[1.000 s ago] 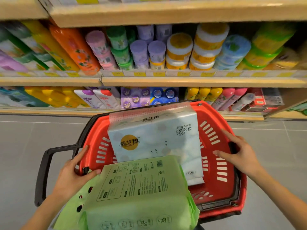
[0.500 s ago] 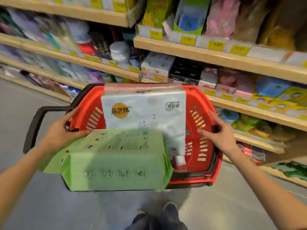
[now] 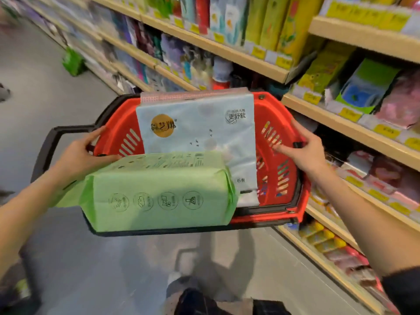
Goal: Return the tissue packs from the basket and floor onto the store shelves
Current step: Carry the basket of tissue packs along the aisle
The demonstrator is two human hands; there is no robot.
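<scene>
**Two packs aboard, hands on the rims**

The left hand [image 3: 83,154] gripped the red basket [image 3: 280,171] by its left rim, the right hand [image 3: 308,152] by its right. The green pack [image 3: 159,196] lay across the basket's near end, long axis rim to rim, just beside the left hand, the nearer one. The pale blue pack [image 3: 200,130] leaned behind it. A stray green pack [image 3: 72,62] lay well beyond the basket's far-left corner.

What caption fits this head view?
Left hand and right hand hold a red basket carrying a green pack and a pale blue pack, beside shelves.
</scene>
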